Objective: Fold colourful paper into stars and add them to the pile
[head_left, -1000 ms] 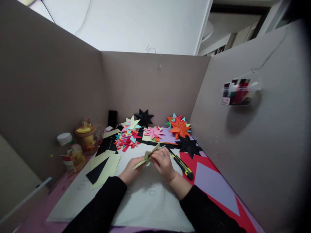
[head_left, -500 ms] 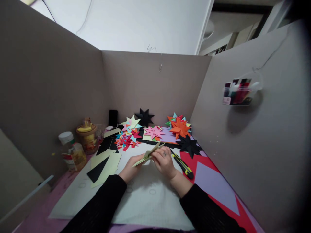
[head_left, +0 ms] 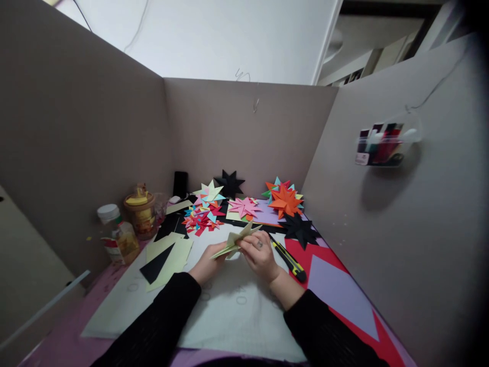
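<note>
Paper (head_left: 234, 243) folded into pale yellow-green points is gripped by the left hand (head_left: 207, 264) and right hand (head_left: 261, 258).

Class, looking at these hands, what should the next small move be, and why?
Perhaps press one fold of the pale green folded paper with the right hand while the left hand steadies it. Both hands hold it, and its pointed flaps stick out at different angles, so a firmer crease may help.
</note>
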Demonstrator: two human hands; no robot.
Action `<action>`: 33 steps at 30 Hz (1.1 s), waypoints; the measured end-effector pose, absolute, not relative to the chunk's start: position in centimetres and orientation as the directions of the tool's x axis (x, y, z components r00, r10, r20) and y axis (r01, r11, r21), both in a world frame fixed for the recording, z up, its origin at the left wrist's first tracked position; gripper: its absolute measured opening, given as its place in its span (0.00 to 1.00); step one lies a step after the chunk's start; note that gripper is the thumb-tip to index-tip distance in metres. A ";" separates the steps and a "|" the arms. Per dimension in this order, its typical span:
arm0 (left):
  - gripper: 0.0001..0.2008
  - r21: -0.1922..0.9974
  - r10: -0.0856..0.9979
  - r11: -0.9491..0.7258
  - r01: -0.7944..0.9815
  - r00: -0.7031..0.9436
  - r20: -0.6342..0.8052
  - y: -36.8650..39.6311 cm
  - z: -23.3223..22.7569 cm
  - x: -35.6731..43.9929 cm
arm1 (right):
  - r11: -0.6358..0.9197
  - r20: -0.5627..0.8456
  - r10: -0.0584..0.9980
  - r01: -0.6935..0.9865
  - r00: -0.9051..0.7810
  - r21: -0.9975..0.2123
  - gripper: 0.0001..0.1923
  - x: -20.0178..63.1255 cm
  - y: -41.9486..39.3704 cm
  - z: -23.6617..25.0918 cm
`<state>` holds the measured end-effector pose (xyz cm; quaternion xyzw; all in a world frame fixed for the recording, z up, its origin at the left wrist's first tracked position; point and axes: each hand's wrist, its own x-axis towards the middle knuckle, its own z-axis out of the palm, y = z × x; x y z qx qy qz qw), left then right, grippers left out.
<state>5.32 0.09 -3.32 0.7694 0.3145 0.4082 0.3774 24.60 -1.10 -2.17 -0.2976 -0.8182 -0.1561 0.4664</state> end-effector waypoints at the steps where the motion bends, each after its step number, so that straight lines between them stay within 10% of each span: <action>1: 0.19 0.834 0.788 -0.523 0.177 0.472 0.395 0.1 -3.4 5.3 | 0.774 0.852 0.345 0.632 -0.394 -0.021 0.13 24.6 -1.1 -2.2; 33: 0.15 0.810 0.761 -0.555 0.188 0.508 0.404 -0.1 -3.7 5.9 | 0.772 0.869 0.302 0.635 -0.391 0.017 0.10 24.4 -1.1 -2.1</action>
